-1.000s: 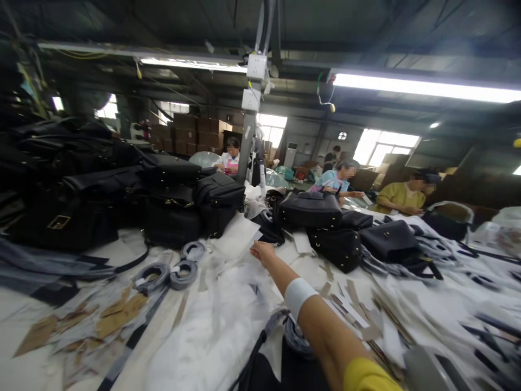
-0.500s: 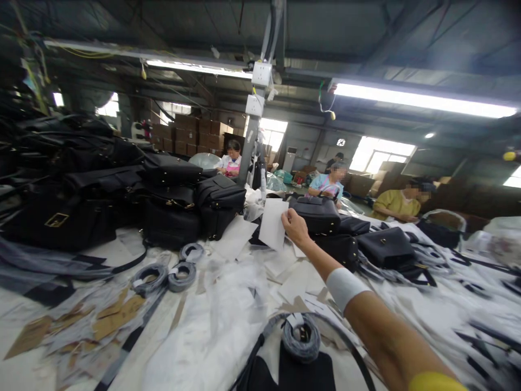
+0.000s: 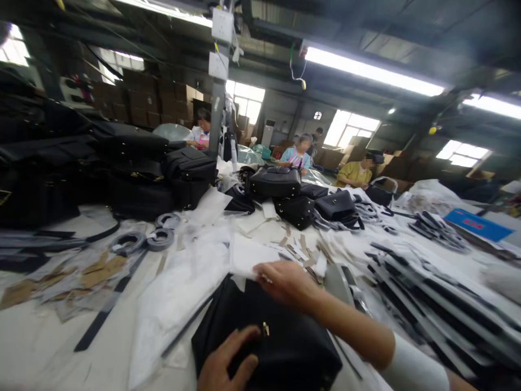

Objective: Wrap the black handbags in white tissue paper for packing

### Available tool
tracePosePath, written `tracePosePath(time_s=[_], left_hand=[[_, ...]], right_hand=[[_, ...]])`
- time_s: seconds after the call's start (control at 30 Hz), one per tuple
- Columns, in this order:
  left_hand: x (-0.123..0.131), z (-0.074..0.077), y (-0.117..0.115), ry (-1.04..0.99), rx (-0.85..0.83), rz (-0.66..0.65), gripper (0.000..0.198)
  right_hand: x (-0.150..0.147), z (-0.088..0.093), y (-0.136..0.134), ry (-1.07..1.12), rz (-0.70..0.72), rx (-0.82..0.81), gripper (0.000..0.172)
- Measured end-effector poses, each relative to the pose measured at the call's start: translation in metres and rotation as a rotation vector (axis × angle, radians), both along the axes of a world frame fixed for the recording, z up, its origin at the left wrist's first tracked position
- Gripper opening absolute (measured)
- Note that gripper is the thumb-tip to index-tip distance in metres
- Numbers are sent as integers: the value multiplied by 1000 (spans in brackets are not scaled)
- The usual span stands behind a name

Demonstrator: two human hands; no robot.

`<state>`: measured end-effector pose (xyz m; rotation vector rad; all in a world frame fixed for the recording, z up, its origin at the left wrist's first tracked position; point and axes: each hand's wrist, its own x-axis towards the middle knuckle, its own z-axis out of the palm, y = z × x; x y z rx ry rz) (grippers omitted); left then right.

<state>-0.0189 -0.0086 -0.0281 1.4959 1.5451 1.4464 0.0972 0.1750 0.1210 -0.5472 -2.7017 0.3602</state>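
Observation:
A black handbag (image 3: 293,347) with a small gold clasp lies in front of me. My left hand (image 3: 228,364) rests on its near side, with thumb and forefinger spread and nothing gripped. Over the bag's far edge, my right hand (image 3: 288,285) is closed, its fingertips pinching a white paper sheet (image 3: 250,252). The fingertips are partly blurred. Crumpled white wrapping (image 3: 183,293) spreads to the left of the bag.
Black bags (image 3: 138,190) are piled at the left, and more bags (image 3: 277,182) stand ahead. Wrapped strap coils (image 3: 160,239) and brown paper scraps (image 3: 103,271) lie at left. Wrapped straps (image 3: 431,304) are stacked at right. Co-workers (image 3: 295,155) sit beyond the table.
My right hand has come back from the far pile towards me with the white paper sheet. My left hand has entered view on the handbag. The view has swung right.

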Motion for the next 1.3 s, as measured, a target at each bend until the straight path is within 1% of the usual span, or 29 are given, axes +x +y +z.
tracePosePath(time_s=[0.03,0.1,0.17,0.23,0.27,0.33,0.43,0.5,0.57,0.6,0.67,0.7,0.77,0.83,0.87,0.93,1.0,1.03,1.07,1.1,1.13,1.17,1.2,1.23,1.27,1.3], left_hand=[[-1,1,2,-131,-63,32,52],[-2,7,7,-277,-157,117,66],[-3,16,9,-333,-213,211,65],[-3,24,9,-397,-245,302,58],[-2,27,9,-443,-257,334,55],[-2,30,7,-566,-271,385,48],[-4,30,4,-698,-280,416,39],[-7,32,2,-750,-212,355,39],[-10,34,1,-762,-106,262,41],[-12,36,0,-751,-62,228,41],[-15,37,-2,-683,-16,222,35],[-16,38,-3,-634,-2,238,30],[-17,36,-4,-510,-7,239,25],[-17,34,-4,-375,-34,212,25],[-17,32,-4,-315,-48,193,25],[-16,30,-4,-237,-58,170,25],[-15,29,-3,-203,-60,162,24],[-15,28,-3,-200,-62,162,24],[-15,28,-3,-202,-67,156,24],[-15,28,-3,-210,-72,153,25],[-15,29,-3,-223,-80,153,25],[-16,30,-3,-242,-91,158,25],[-17,33,-2,-262,-106,163,26],[-19,36,-2,-272,-123,159,27],[-21,42,-1,-262,-138,142,29],[-24,48,-1,-228,-144,119,32]], right_hand=[[10,-10,-22,-24,50,-32,15],[29,-23,-59,-19,94,-139,22],[45,-28,-82,19,91,-278,25],[58,-28,-92,71,57,-390,17],[63,-27,-92,105,29,-430,12],[73,-24,-86,201,-48,-485,15],[87,-14,-66,403,-199,-526,15],[97,-3,-49,534,-305,-483,14],[111,7,-34,589,-336,-380,10],[118,11,-28,582,-317,-320,13],[135,12,-19,482,-239,-228,26],[144,9,-16,390,-198,-205,32],[161,0,-16,136,-143,-189,42],[173,-8,-22,-103,-147,-166,50],[176,-9,-27,-178,-174,-131,53],[170,-3,-40,-215,-246,-19,53],[151,8,-52,-157,-257,91,51],[137,13,-56,-112,-220,119,51],[124,15,-59,-75,-135,118,49],[110,15,-61,-70,-27,86,44],[99,11,-61,-88,56,50,39],[91,5,-59,-127,104,7,45],[85,-4,-58,-177,121,-38,57],[82,-14,-56,-228,112,-78,69],[82,-23,-55,-272,91,-111,77],[84,-32,-55,-302,75,-133,81]])
